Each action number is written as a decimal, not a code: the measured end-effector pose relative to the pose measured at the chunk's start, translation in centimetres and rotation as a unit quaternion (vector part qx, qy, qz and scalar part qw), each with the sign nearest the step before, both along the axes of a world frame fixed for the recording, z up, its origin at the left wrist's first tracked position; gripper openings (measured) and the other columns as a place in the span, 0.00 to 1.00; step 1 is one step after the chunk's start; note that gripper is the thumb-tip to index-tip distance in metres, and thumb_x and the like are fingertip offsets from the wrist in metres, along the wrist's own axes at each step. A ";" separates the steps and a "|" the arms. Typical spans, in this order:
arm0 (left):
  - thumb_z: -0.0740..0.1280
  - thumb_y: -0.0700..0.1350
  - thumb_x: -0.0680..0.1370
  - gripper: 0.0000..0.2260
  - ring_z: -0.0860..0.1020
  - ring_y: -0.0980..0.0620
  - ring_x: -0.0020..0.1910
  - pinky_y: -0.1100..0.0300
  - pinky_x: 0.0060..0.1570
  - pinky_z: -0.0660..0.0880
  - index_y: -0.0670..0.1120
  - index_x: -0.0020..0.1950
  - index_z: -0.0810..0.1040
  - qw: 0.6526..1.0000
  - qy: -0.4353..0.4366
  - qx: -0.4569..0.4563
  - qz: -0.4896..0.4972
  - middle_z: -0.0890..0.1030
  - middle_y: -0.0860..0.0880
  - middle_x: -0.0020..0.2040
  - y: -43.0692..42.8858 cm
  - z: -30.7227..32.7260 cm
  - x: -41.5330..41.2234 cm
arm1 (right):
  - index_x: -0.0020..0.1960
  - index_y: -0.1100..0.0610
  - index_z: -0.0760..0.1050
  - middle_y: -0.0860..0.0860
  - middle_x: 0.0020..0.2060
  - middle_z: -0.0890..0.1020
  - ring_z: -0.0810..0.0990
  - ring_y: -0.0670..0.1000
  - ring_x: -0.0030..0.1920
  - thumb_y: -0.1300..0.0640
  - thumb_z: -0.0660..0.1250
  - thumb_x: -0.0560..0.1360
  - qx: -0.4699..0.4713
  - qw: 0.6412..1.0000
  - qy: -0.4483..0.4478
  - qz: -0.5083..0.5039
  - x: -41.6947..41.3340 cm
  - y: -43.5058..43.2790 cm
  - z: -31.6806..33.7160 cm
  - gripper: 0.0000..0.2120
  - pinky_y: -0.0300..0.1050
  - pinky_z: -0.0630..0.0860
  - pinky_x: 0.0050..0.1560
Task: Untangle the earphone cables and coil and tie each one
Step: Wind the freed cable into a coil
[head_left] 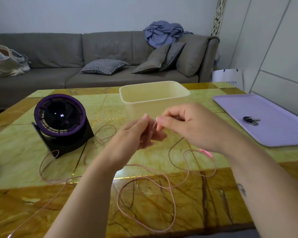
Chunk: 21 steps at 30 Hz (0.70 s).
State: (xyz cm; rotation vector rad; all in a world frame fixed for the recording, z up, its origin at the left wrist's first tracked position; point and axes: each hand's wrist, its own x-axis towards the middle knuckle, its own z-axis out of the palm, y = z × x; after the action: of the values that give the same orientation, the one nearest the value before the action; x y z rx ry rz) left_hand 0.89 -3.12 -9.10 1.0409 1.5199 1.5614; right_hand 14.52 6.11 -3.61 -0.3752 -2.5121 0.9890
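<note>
Keys [251,120] on tray [273,134]; near tub [155,98], left hand [136,134], right hand [187,127] fingers [160,120] tight on cable [172,191]

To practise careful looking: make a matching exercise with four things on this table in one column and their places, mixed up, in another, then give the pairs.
1 fan
2 tub
3 keys
4 cable

A on the tray
B in loops across the near table
C left side
D middle, far side

Pairs: 1-C, 2-D, 3-A, 4-B
</note>
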 end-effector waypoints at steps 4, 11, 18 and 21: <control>0.58 0.53 0.78 0.18 0.80 0.49 0.38 0.42 0.56 0.75 0.42 0.45 0.80 0.991 -0.080 -0.004 -0.103 0.78 0.46 0.33 -0.1 0.2 0.8 | 0.38 0.55 0.80 0.46 0.23 0.63 0.60 0.44 0.25 0.50 0.65 0.77 -0.059 0.992 0.094 -0.059 -0.3 1.3 -0.9 0.13 0.35 0.58 0.27; 0.56 0.47 0.78 0.16 0.80 0.53 0.37 0.47 0.51 0.79 0.45 0.47 0.83 0.911 -0.307 0.147 -0.231 0.78 0.50 0.34 0.0 1.2 0.8 | 0.32 0.52 0.77 0.45 0.24 0.67 0.62 0.45 0.26 0.51 0.66 0.75 -0.254 0.957 0.109 -0.090 -1.9 2.4 -4.5 0.14 0.39 0.60 0.29; 0.53 0.45 0.82 0.14 0.82 0.53 0.48 0.48 0.55 0.77 0.44 0.59 0.75 0.929 -0.301 0.206 0.056 0.84 0.51 0.48 0.5 1.3 -1.0 | 0.42 0.48 0.79 0.44 0.23 0.68 0.65 0.42 0.24 0.50 0.60 0.79 -0.063 0.994 -0.087 0.022 -2.7 0.1 -5.0 0.12 0.40 0.62 0.30; 0.52 0.44 0.83 0.13 0.82 0.54 0.49 0.50 0.57 0.75 0.48 0.54 0.77 0.974 -0.103 0.107 0.169 0.84 0.52 0.44 0.6 0.3 -1.4 | 0.45 0.49 0.81 0.41 0.21 0.70 0.66 0.41 0.24 0.48 0.62 0.78 -0.025 0.992 -0.121 0.031 -1.9 -0.4 -3.4 0.10 0.33 0.62 0.27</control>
State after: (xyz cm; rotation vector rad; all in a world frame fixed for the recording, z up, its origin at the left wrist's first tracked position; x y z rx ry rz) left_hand -0.47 -2.54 -8.79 0.7281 1.4614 2.0382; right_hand 12.61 5.66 -6.97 -0.4587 -2.7334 1.0899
